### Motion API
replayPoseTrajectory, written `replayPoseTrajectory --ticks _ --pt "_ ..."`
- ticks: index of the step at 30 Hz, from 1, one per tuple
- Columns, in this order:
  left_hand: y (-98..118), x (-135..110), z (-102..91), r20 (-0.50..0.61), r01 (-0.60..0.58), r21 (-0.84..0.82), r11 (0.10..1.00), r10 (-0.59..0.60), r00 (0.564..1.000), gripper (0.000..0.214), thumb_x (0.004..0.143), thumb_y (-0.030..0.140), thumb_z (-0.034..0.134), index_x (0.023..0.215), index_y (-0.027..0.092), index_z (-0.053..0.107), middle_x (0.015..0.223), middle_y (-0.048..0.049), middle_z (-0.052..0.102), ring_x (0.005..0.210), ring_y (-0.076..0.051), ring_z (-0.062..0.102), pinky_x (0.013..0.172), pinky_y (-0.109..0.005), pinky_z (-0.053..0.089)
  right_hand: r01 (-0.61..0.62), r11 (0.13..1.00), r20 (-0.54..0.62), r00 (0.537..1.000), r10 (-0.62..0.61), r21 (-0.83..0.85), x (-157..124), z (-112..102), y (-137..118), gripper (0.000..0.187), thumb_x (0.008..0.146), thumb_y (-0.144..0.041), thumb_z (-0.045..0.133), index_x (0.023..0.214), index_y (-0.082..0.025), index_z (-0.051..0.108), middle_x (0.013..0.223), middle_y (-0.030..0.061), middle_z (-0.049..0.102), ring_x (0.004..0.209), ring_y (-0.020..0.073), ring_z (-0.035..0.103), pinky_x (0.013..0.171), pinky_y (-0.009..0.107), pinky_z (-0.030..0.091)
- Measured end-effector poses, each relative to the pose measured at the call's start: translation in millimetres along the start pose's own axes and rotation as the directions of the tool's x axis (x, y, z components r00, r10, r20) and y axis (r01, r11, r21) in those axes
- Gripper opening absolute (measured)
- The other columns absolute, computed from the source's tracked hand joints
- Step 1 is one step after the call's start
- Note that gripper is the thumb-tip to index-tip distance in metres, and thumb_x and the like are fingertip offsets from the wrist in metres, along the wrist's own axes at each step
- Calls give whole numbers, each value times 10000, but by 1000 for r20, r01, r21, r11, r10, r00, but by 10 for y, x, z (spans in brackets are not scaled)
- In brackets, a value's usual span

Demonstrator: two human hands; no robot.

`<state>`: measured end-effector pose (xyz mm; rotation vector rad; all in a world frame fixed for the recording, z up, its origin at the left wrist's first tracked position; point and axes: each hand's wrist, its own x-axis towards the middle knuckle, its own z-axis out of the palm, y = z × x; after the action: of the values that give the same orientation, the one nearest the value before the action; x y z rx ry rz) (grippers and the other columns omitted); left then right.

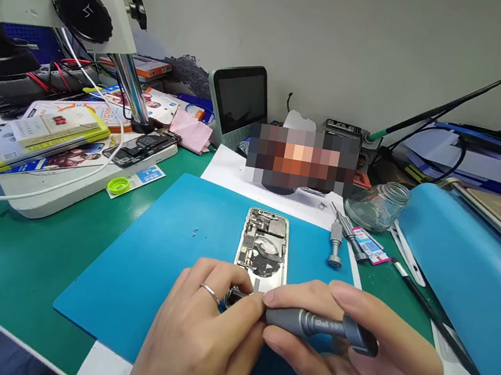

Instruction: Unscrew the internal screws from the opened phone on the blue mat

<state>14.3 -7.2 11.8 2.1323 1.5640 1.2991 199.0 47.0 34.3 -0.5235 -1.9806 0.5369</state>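
An opened phone [264, 246] with bare circuitry lies lengthwise on a blue mat [156, 261]. My left hand [199, 339], with a ring on one finger, rests on the phone's near end, its fingers curled and pinching at the near edge. My right hand [359, 366] is wrapped round a grey screwdriver [321, 326], which lies almost level with its tip pointing left to the phone's near end, beside my left fingertips. A tiny screw [195, 231] lies loose on the mat to the left of the phone.
Two more screwdrivers [336, 243] and a glass jar [379, 204] sit right of the phone. A rolled blue mat [467, 268] lies at right, with thin tools [410, 265] before it. A microscope stand [64, 182] with booklets is at left, a small screen [241, 99] behind.
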Motion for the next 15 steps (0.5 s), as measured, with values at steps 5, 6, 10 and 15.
replayPoseTrajectory --ticks 5,6,10,15 --pt "48 10 -11 -12 24 -18 1000 -24 1000 157 1013 147 585 980 278 665 1064 8 661 966 -186 588 815 -328 455 8 999 25 1000 -9 43 27 -46 -18 793 898 -66 808 1562 -380 509 1075 28 833 886 220 833 803 306 724" --pt "54 11 -13 -9 28 -20 999 -28 1000 161 1009 144 586 978 281 665 1066 8 662 971 -187 594 819 -330 459 24 999 33 999 -25 22 18 -58 -11 805 913 -92 803 1594 -377 483 1076 35 835 906 233 836 818 316 725" --pt "61 8 -15 9 43 -26 999 -43 999 158 991 138 599 979 283 660 1093 5 669 999 -197 603 862 -347 480 64 995 71 996 -59 -75 -17 -70 48 888 948 -163 787 1692 -365 345 1090 50 844 880 236 840 843 314 716" --pt "57 3 -18 24 42 -45 998 -41 999 154 986 147 613 988 290 669 1095 3 669 999 -202 601 867 -361 489 63 997 69 996 -60 -41 -14 -61 23 882 956 -84 744 1682 -382 341 1095 35 838 919 202 836 877 297 708"
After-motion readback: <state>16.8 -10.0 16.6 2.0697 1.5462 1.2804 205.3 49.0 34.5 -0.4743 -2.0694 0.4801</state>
